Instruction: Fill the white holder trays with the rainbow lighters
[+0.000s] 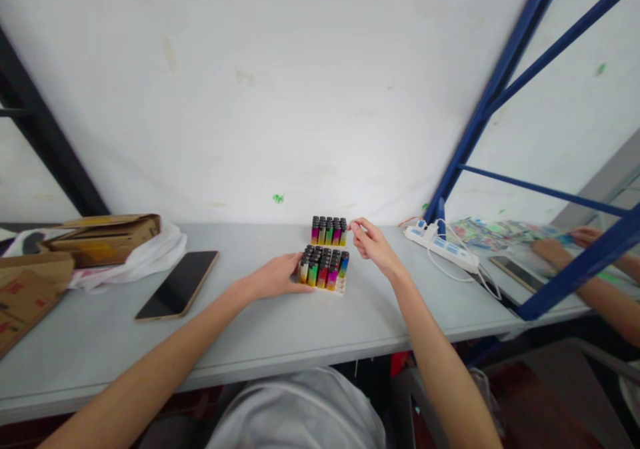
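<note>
Upright lighters with black tops and multicoloured bodies stand in two blocks on the table. The front block (pixel 323 267) sits in a white tray (pixel 325 291), whose bare holes show at the front right corner. My left hand (pixel 280 276) grips the left side of this tray, thumb along its front edge and fingers round the far side. Behind it stands the back block of lighters (pixel 329 231). My right hand (pixel 371 242) is at that block's right end, thumb and forefinger pinched together; anything between them is too small to make out.
On the left lie a phone (pixel 177 286), cardboard boxes (pixel 110 239) and a white plastic bag (pixel 167 249). A white power strip (pixel 443 246) with cables is at the right, near a blue metal frame (pixel 463 142). Beyond it, another person's hands (pixel 550 252) are over small colourful pieces.
</note>
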`<action>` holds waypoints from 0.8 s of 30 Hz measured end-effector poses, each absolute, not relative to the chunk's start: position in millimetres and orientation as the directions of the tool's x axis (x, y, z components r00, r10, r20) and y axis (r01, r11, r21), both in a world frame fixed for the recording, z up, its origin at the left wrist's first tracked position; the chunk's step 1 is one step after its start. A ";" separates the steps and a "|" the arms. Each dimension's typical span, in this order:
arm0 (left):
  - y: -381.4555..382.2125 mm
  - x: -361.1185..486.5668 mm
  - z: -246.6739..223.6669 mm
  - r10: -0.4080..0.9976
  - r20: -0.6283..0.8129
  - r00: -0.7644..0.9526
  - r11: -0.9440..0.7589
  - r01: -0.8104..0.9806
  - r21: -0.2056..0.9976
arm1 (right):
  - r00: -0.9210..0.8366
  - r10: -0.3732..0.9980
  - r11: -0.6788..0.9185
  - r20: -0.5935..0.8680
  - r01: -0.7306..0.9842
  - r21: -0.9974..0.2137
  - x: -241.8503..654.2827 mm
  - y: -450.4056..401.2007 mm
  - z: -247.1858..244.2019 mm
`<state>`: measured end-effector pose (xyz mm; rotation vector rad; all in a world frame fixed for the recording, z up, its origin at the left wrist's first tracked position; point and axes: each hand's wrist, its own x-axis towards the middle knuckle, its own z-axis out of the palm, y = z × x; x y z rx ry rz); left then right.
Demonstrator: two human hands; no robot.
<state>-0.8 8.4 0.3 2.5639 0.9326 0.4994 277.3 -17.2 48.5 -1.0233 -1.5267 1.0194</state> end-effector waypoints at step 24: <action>8.8 -0.6 -0.7 0.684 0.188 0.705 -0.699 0.558 0.447 | 0.069 0.833 0.436 0.550 0.530 -0.727 251.7 -13.9 33.5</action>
